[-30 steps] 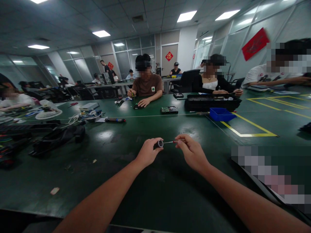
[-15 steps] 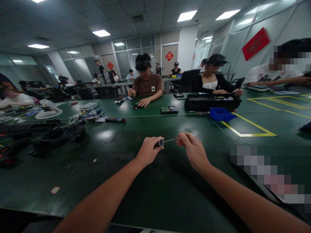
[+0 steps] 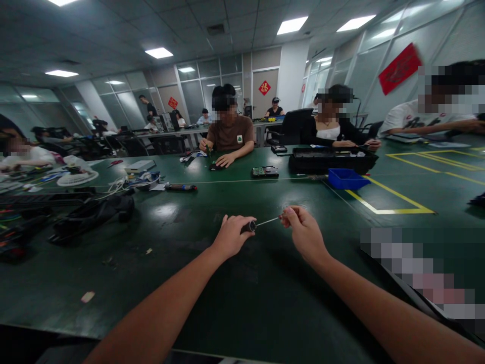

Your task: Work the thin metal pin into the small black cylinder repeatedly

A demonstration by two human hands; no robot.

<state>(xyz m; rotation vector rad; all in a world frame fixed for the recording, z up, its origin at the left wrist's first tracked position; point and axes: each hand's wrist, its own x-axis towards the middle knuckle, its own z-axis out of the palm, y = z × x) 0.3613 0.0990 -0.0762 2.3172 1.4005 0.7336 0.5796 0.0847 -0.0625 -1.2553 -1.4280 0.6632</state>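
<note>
My left hand [image 3: 230,236] is closed round a short black cylindrical handle [image 3: 249,226] whose end points right. A thin metal bit [image 3: 267,221] runs from that end to my right hand [image 3: 303,233], which pinches its far tip between thumb and fingers. Both hands hover just above the dark green table [image 3: 242,298], about a hand's width apart. How deep the bit sits in the handle cannot be told.
A black bag [image 3: 93,213] and cables lie at the left. A blue bin [image 3: 346,178], a black tray [image 3: 331,161] and a small board [image 3: 264,172] sit further back. Several people work across the table. Yellow tape lines [image 3: 382,194] mark the right side.
The bit's far end has tilted slightly upward and my right hand has shifted a little right. The handle's open end, earlier facing the camera, has turned toward the right.
</note>
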